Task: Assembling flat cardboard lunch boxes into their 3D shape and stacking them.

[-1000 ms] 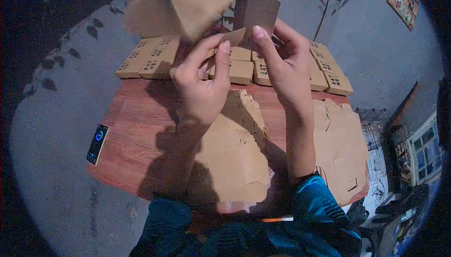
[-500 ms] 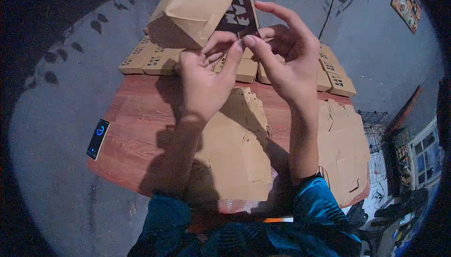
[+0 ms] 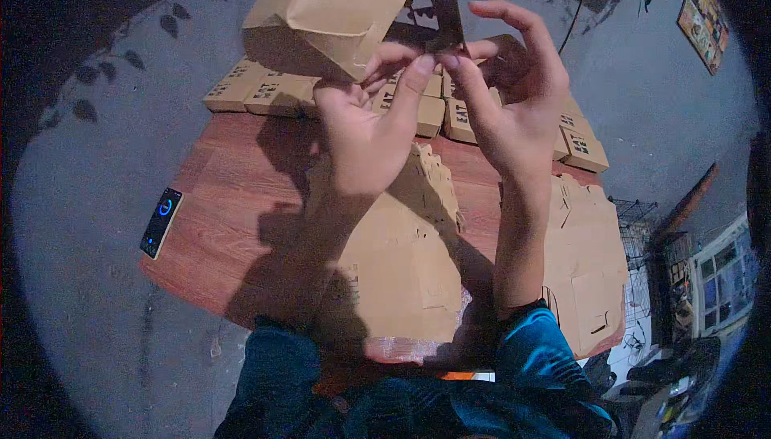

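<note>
A partly folded brown cardboard box [image 3: 321, 1] is held up above the far part of the table, one side panel with dark print standing apart from the rest. My left hand [image 3: 365, 130] pinches its lower corner, thumb on the near side and fingers curled behind. Right beside it, my right hand [image 3: 522, 114] grips the edge of the dark-shaded panel between thumb and fingers, with the index finger raised away. The two thumb tips almost meet. Beneath my forearms lies a stack of flat, die-cut cardboard blanks [image 3: 393, 270]; the fingers behind the box are partly hidden.
Folded boxes with black print [image 3: 281, 95] line the far edge of the reddish wooden table [image 3: 217, 190]. More flat blanks [image 3: 590, 270] lie at the right. A phone with a lit screen [image 3: 162, 222] rests at the left edge. Grey walls [image 3: 88, 198] stand around.
The side panel has swung out to the right, opening a wider gap from the box body. My right hand has shifted slightly right with it. The left hand keeps its grip.
</note>
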Demonstrator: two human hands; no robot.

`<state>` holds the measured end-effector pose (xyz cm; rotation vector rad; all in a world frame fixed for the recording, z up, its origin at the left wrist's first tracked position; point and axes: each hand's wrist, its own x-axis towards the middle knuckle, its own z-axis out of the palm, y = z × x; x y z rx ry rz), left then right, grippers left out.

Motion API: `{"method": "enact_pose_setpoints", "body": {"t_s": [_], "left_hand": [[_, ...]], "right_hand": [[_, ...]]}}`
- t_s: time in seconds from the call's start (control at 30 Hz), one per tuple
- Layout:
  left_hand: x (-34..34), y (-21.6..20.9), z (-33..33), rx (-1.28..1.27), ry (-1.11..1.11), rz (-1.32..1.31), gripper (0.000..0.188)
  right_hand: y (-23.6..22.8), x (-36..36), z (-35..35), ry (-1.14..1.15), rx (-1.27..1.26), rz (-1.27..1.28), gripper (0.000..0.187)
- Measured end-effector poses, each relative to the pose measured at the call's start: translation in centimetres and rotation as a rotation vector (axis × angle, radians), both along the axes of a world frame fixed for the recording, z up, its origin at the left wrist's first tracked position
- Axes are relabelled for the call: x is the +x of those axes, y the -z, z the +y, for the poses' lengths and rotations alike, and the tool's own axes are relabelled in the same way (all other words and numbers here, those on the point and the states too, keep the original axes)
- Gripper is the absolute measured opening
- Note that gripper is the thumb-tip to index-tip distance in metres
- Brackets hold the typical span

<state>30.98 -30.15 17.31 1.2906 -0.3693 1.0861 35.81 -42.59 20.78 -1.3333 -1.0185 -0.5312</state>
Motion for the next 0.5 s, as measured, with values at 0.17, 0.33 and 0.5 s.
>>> {"method": "enact_pose_setpoints", "body": {"t_s": [0.17,0.33,0.5], "left_hand": [[-0.4,-0.1,-0.4,0.044,-0.09,-0.072,0.011],[-1.1,-0.2,-0.3,0.211,-0.27,-0.04,0.014],[-1.1,0.1,-0.1,0.222,-0.243,-0.081,0.02]], "right_hand": [[0.0,0.0,0.0,0.034,0.086,-0.117,0.039],[0.0,-0.1,-0.3,0.0,0.093,-0.109,0.039],[-0.1,-0.1,-0.1,-0.075,0.127,-0.119,0.037]]}}
